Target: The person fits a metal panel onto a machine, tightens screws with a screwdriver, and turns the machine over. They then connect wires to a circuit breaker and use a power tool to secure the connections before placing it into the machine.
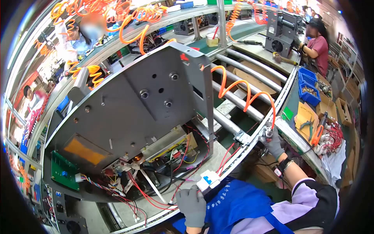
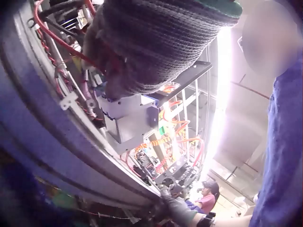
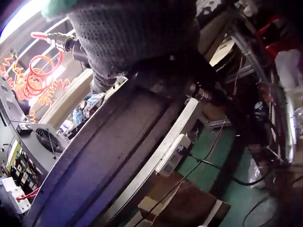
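Observation:
My gloved left hand (image 1: 191,206) holds the near end of a white circuit breaker (image 1: 208,180) with blue switches, at the inner rail's edge. From the left wrist, the glove (image 2: 147,47) covers one end of the breaker (image 2: 130,120); the fingertips are partly hidden. Red wires (image 1: 226,158) run beside it. My gloved right hand (image 1: 272,145) grips an air tool (image 1: 269,133) on a coiled orange hose (image 1: 249,91), over the rail to the right. In the right wrist view the tool's metal fitting (image 3: 61,41) protrudes past the glove (image 3: 137,35); its far end is hidden.
A large grey metal panel (image 1: 128,93) stands tilted over wiring and a green circuit board (image 1: 64,171). Metal rollers (image 1: 249,109) lie behind. At right are blue bins (image 1: 309,93), an orange-handled screwdriver (image 1: 319,130) and pliers (image 1: 307,126). People work farther off.

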Tool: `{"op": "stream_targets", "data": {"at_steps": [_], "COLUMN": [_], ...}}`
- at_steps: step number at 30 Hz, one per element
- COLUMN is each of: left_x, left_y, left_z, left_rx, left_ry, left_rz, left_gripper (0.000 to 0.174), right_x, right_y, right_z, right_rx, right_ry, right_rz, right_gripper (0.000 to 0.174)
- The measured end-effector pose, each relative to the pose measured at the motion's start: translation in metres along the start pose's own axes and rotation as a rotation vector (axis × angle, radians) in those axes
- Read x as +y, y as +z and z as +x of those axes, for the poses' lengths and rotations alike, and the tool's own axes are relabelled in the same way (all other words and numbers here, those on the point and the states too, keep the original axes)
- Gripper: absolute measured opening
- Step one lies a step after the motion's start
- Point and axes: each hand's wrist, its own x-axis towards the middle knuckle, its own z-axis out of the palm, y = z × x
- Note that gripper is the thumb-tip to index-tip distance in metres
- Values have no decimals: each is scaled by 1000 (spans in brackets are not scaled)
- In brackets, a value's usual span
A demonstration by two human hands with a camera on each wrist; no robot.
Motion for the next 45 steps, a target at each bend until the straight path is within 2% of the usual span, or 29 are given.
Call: {"op": "stream_targets", "data": {"at_steps": [1, 2, 3, 8, 11, 14, 17, 21, 22, 23, 24, 26, 28, 29, 32, 35, 36, 37, 38, 39, 40, 41, 42, 43, 45], "left_x": [7, 17, 25, 66, 82, 81, 82, 77, 72, 69, 76, 84, 83, 83, 87, 84, 85, 86, 80, 75, 81, 88, 81, 88, 93], "left_y": [-7, -15, -24, -59, -81, -84, -98, -115, -117, -119, -123, -130, -127, -127, -126, -134, -138, -142, -149, -149, -151, -152, -151, -157, -157], "left_z": [1, 3, 5, 14, 17, 15, 26, 32, 26, 19, 23, 32, 33, 33, 33, 30, 32, 32, 34, 37, 44, 52, 61, 67, 82], "left_rx": [-3, -48, -34, 91, 128, 225, 306, 391, 359, 306, 339, 366, 388, 396, 393, 389, 397, 398, 337, 317, 363, 411, 393, 373, 416], "left_ry": [19, 60, 156, 429, 504, 491, 480, 477, 429, 384, 374, 386, 366, 380, 368, 358, 356, 355, 397, 361, 342, 329, 340, 291, 273], "left_rz": [-6, 9, -4, -97, -103, -104, -145, -178, -171, -172, -152, -135, -146, -114, -151, -136, -130, -128, -137, -86, -134, -182, -370, -369, -273], "left_gripper": [28, 29, 24, 23, 26, 24, 22, 23, 23, 23, 18, 14, 14, 14, 16, 17, 18, 18, 20, 23, 22, 22, 22, 23, 25], "right_x": [-3, -10, -11, -9, -6, -16, -15, 10, -15, -28, -11, -32, -27, -30, -23, -77, -129, -172, -188, -216, -244, -266, -297, -313, -321], "right_y": [3, 0, 0, 16, 14, 12, 12, 10, 3, 2, 7, -6, -2, -2, 18, 23, 2, -12, -10, -13, -6, 3, 6, 21, 46], "right_z": [0, -6, -10, -20, -21, -23, -24, -44, -30, -17, -7, 1, 5, 3, -5, -16, -20, -23, -23, -22, -13, -17, -15, -14, -17], "right_rx": [34, -7, 7, 85, 92, 57, 41, -96, 28, 96, 174, 94, 120, 94, 168, 383, 299, 132, 46, -285, -416, -551, -656, -809, -1174], "right_ry": [-112, -26, -83, -86, -107, -95, -170, -11, -180, -39, -70, -73, -101, 14, 79, 68, -41, -190, -463, -461, -596, -577, -565, -480, -309], "right_rz": [-113, -106, -220, -149, -231, -239, -304, 13, -236, -180, -89, -67, -118, -129, -7, 271, 34, 85, 110, 332, 370, 442, 454, 584, 623], "right_gripper": [87, 87, 88, 88, 88, 89, 91, 71, 40, 18, 18, 14, 18, 18, 17, 15, 21, 32, 48, 73, 96, 101, 104, 89, 70]}}
